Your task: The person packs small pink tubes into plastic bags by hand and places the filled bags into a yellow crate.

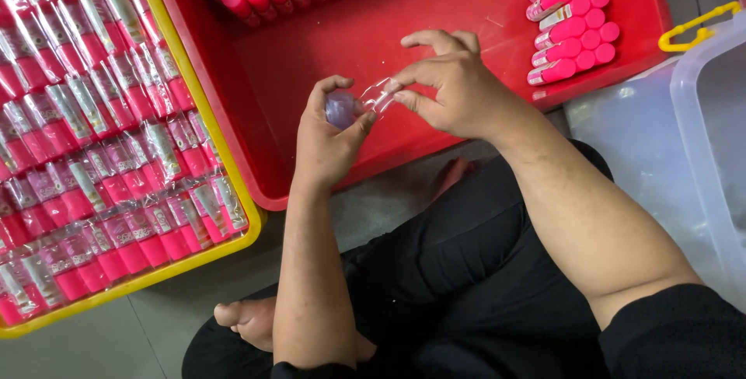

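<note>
Both hands [326, 134] [447, 87] hold wrapped tube [342, 108]

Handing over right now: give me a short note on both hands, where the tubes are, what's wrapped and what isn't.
Left hand: grips a small round pink tube end.
Right hand: pinches the clear plastic sleeve at that tube.
Done: clear-wrapped pink tubes fill the yellow-rimmed tray on the left.
Left: bare pink tubes lie in rows in the red plastic bin.
</note>
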